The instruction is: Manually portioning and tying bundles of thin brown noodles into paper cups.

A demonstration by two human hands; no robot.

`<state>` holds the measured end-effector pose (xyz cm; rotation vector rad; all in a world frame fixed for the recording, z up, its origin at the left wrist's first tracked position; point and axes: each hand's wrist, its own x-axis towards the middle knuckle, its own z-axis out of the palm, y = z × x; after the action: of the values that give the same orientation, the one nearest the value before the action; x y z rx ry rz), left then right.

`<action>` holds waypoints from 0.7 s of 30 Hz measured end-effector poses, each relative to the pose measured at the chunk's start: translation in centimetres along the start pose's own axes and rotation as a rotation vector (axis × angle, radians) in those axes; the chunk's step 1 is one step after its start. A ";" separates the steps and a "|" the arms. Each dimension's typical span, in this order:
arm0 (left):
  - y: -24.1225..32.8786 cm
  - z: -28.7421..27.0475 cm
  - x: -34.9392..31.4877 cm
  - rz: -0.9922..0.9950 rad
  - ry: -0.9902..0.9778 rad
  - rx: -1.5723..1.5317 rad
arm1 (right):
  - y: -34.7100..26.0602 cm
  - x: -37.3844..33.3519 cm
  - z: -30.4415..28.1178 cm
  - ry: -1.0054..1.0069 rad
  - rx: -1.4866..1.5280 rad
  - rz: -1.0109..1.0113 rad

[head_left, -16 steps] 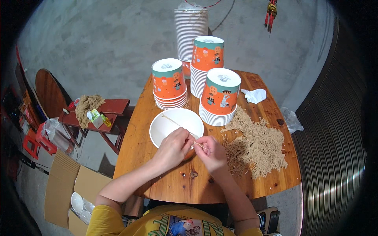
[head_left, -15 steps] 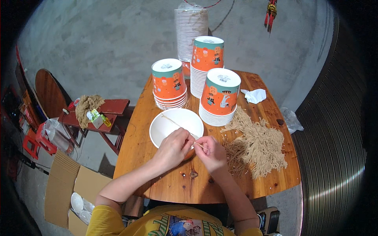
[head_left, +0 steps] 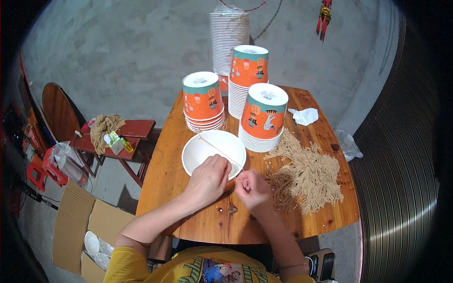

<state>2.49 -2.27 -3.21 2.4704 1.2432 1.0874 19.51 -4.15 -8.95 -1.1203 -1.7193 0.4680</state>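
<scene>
The right hand has moved slightly rightward; its curled fingers pinch a thin, straight, tan cord beyond the left hand, whose fingers' grip one cannot tell.

The bowl is white, the yarn tan.

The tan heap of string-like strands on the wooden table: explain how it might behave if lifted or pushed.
The tan heap of string-like strands looks floppy, since its thin ends bend and splay. Lifted, it may tangle or trail, because many strands overlap. Pushed, it would probably bunch up rather than roll, as it lies spread out.
</scene>
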 end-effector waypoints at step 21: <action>0.1 -2.0 -4.4 0.093 0.129 0.024 | -3.0 4.0 -2.0 -0.233 -0.095 -0.241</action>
<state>-0.46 -6.01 -4.07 2.5340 1.1925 1.2809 19.52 -2.62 -3.82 -0.9367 -2.0696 0.3803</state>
